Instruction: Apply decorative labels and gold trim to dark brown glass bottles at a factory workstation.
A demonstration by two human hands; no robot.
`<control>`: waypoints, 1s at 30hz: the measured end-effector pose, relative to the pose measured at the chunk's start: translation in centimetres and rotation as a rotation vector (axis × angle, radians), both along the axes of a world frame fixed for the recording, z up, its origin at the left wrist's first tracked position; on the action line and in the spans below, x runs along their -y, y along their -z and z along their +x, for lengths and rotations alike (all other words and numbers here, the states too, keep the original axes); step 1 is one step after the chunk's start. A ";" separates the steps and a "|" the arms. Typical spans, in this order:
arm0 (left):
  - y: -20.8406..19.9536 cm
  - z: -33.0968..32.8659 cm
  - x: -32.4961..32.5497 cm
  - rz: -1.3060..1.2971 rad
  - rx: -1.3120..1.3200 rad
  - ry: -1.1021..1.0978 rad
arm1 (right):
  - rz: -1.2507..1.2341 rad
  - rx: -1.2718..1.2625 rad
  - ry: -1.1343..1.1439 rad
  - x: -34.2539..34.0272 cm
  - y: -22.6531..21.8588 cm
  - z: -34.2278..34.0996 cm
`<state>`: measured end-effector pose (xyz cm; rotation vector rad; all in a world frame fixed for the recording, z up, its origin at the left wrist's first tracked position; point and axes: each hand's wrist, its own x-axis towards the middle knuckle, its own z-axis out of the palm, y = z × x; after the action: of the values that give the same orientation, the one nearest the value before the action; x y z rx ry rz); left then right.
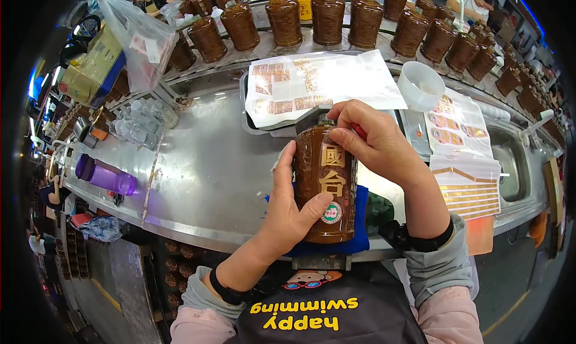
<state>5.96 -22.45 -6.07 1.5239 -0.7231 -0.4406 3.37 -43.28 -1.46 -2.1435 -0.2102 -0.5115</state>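
Observation:
A brown glazed bottle [308, 170] with gold raised characters and a round green-and-white sticker [331, 212] stands in front of me, its neck away from me. My left hand [294, 203] wraps round its left side, thumb across the front near the sticker. At the shoulder, my right hand [372, 137] is closed, thumb and fingers pressed together beside the neck. A small red thing [359, 130] shows between its fingers; most of it is hidden. Under the bottle lies a blue cloth [360, 218] at the bench's near edge.
Similar brown bottles [327, 19] line the curved conveyor beyond. Sticker sheets [360, 80] lie on a tray, and more sheets [465, 185] lie at right beside a sink [513, 158]. A white tub [421, 86], purple water bottle [107, 175] and hanging plastic bag [141, 44] surround the metal bench [201, 158].

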 end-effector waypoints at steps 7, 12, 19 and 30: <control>0.0 -0.1 0.2 -0.009 0.037 -0.011 | 0.029 -0.020 0.003 -0.2 -0.2 0.0; 0.2 0.1 0.1 0.011 0.041 -0.016 | 0.032 -0.031 0.006 -0.2 -0.1 0.1; 0.1 0.1 0.0 0.012 0.051 -0.012 | 0.009 -0.051 0.006 -0.2 -0.3 0.1; -0.1 -0.1 0.3 0.032 0.026 0.001 | -0.009 0.141 0.195 -0.1 -0.5 -0.9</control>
<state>5.91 -22.79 -5.95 1.5623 -0.7407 -0.4356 2.52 -43.17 -0.93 -2.1495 -0.0820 -0.7766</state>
